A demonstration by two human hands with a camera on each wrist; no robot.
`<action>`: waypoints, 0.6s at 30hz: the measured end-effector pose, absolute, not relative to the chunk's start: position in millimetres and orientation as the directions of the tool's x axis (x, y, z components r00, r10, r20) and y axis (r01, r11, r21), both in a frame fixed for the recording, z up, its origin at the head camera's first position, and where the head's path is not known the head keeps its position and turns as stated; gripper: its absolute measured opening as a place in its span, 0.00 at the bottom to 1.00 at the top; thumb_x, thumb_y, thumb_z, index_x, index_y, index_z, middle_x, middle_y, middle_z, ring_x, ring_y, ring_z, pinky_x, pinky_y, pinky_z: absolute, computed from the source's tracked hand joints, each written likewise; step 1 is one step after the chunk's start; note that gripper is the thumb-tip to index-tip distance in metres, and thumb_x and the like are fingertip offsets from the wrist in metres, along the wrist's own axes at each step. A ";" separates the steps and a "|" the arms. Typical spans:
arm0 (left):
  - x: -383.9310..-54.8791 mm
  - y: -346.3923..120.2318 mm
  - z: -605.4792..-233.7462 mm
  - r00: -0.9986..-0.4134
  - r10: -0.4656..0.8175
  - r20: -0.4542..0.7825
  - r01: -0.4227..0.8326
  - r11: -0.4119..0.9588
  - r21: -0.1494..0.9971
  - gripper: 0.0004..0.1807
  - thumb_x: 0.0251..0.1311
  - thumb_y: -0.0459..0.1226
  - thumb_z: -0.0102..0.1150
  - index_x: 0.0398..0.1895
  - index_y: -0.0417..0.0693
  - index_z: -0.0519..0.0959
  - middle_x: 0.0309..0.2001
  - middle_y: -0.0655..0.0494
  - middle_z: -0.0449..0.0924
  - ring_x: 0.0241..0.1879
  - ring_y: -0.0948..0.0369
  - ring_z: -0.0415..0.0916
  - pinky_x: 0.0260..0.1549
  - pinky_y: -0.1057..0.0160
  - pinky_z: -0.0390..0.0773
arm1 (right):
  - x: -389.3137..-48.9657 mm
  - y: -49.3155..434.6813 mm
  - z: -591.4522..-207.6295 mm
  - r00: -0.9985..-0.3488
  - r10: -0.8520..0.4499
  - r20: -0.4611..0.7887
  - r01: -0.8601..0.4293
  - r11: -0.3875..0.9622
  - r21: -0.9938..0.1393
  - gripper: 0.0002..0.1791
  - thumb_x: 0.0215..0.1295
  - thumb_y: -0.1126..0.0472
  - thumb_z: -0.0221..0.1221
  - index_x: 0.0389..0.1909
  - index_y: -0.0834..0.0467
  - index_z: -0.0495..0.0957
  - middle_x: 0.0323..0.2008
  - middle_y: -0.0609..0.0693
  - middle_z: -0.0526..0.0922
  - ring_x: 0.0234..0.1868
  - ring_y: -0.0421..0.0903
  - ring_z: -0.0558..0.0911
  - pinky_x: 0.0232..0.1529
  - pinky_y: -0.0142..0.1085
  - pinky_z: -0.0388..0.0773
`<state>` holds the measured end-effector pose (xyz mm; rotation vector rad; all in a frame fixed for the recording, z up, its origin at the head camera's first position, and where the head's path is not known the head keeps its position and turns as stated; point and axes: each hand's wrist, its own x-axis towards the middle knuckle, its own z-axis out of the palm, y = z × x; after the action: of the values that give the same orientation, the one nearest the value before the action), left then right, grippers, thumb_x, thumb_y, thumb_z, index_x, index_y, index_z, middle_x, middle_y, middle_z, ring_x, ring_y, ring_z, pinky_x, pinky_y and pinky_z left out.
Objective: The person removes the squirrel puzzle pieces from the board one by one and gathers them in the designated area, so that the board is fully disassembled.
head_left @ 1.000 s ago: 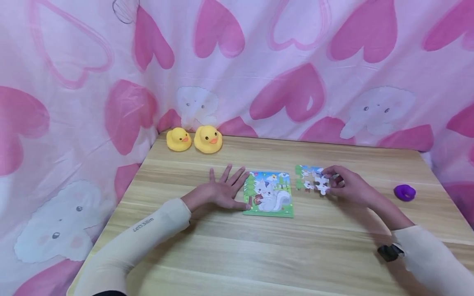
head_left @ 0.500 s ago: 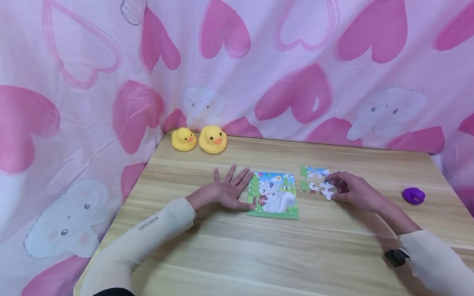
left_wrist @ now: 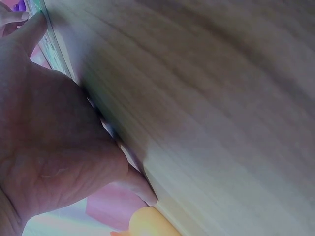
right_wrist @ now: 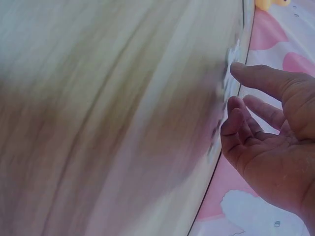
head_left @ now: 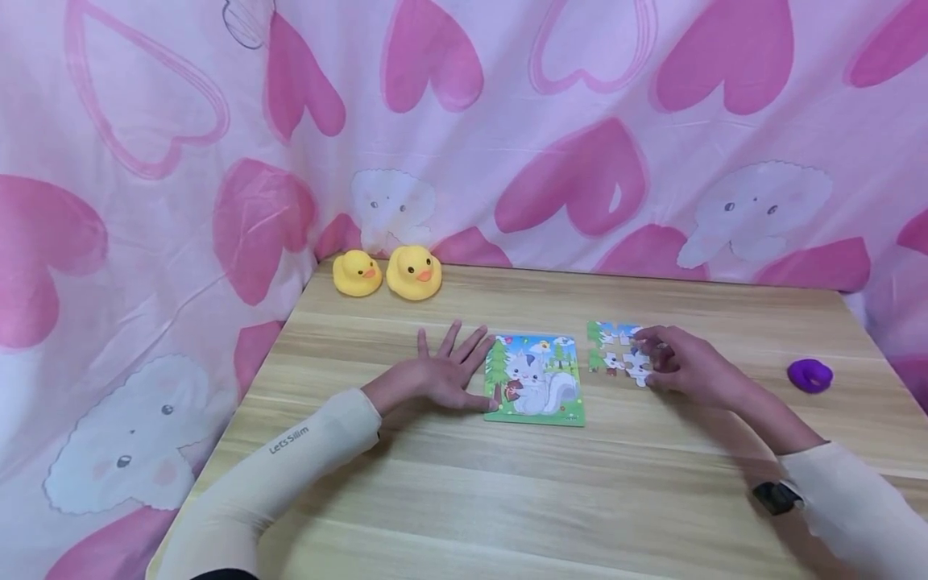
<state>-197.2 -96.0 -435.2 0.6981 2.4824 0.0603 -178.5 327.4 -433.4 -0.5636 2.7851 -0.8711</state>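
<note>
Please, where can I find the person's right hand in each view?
Head: right hand is right of centre, at the puzzle pieces.
Left wrist: right hand is partly seen, at the upper left edge.
Right wrist: right hand is at the right edge.
Shared landmark: wooden table.

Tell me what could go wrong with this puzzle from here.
The right hand, its fingers at the thin, white-and-blue puzzle piece, might nudge the flat, multicoloured neighbouring pieces out of line. The left hand, its thumb at the edge of the square, colourful squirrel picture, could drag that picture if it slips.
</note>
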 end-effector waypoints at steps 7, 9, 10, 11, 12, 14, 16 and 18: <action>-196.7 -96.8 -435.3 -0.715 0.481 -0.508 0.454 0.871 0.186 0.64 0.58 0.82 0.44 0.86 0.71 0.24 0.86 0.67 0.13 0.85 0.44 0.11 0.69 0.16 0.22 | -174.4 305.8 -427.9 -0.906 -0.422 -0.014 -0.324 0.717 -0.617 0.33 0.62 0.66 0.74 0.67 0.66 0.74 0.53 0.61 0.85 0.45 0.51 0.84 0.39 0.31 0.82; -196.9 -97.0 -435.1 -0.716 0.480 -0.506 0.454 0.872 0.185 0.64 0.59 0.82 0.44 0.86 0.71 0.24 0.86 0.67 0.13 0.85 0.44 0.11 0.69 0.16 0.22 | -172.8 298.2 -427.5 -0.904 -0.428 -0.003 -0.336 0.713 -0.615 0.31 0.64 0.66 0.72 0.66 0.65 0.75 0.53 0.60 0.85 0.45 0.50 0.84 0.39 0.31 0.82; -196.9 -97.0 -435.0 -0.717 0.482 -0.503 0.455 0.871 0.185 0.64 0.59 0.82 0.44 0.86 0.71 0.24 0.86 0.67 0.13 0.85 0.44 0.11 0.69 0.16 0.22 | -171.8 294.5 -427.6 -0.903 -0.430 0.002 -0.339 0.710 -0.618 0.29 0.64 0.66 0.72 0.66 0.64 0.75 0.53 0.60 0.85 0.44 0.50 0.84 0.39 0.31 0.82; -196.9 -96.8 -434.8 -0.717 0.483 -0.502 0.457 0.870 0.185 0.64 0.59 0.82 0.44 0.86 0.71 0.24 0.86 0.67 0.13 0.85 0.44 0.11 0.69 0.16 0.22 | -170.4 290.9 -427.8 -0.901 -0.433 0.007 -0.345 0.707 -0.617 0.29 0.65 0.66 0.71 0.66 0.64 0.76 0.53 0.59 0.85 0.44 0.49 0.83 0.39 0.31 0.82; -196.9 -96.7 -434.8 -0.716 0.484 -0.502 0.458 0.870 0.185 0.64 0.59 0.81 0.44 0.86 0.71 0.24 0.86 0.67 0.13 0.85 0.44 0.11 0.69 0.16 0.22 | -168.7 287.3 -427.9 -0.899 -0.439 0.012 -0.351 0.703 -0.619 0.28 0.66 0.65 0.71 0.65 0.63 0.77 0.53 0.59 0.85 0.44 0.49 0.83 0.39 0.31 0.82; -197.2 -96.3 -434.8 -0.714 0.486 -0.503 0.460 0.868 0.186 0.64 0.59 0.81 0.44 0.86 0.71 0.23 0.86 0.67 0.13 0.85 0.44 0.11 0.69 0.16 0.22 | -165.0 280.3 -428.1 -0.894 -0.448 0.019 -0.362 0.695 -0.621 0.28 0.66 0.64 0.72 0.65 0.63 0.78 0.53 0.58 0.85 0.44 0.48 0.82 0.40 0.31 0.82; -197.6 -95.8 -435.2 -0.712 0.489 -0.504 0.462 0.867 0.187 0.64 0.59 0.81 0.44 0.85 0.71 0.23 0.86 0.66 0.13 0.85 0.44 0.10 0.69 0.15 0.22 | -161.2 273.4 -428.4 -0.890 -0.455 0.029 -0.372 0.687 -0.624 0.28 0.65 0.63 0.73 0.65 0.62 0.79 0.54 0.58 0.85 0.43 0.47 0.82 0.40 0.31 0.82; -198.1 -95.3 -435.6 -0.711 0.489 -0.505 0.462 0.866 0.189 0.64 0.59 0.81 0.44 0.85 0.71 0.23 0.86 0.66 0.13 0.85 0.44 0.10 0.68 0.15 0.21 | -157.5 266.0 -428.3 -0.889 -0.457 0.028 -0.372 0.686 -0.625 0.28 0.64 0.62 0.73 0.65 0.61 0.80 0.53 0.58 0.85 0.42 0.46 0.81 0.40 0.31 0.82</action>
<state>-198.1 -95.3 -435.6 0.6898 2.4797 0.0651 -157.5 266.0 -428.3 -0.6837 2.7630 -0.9818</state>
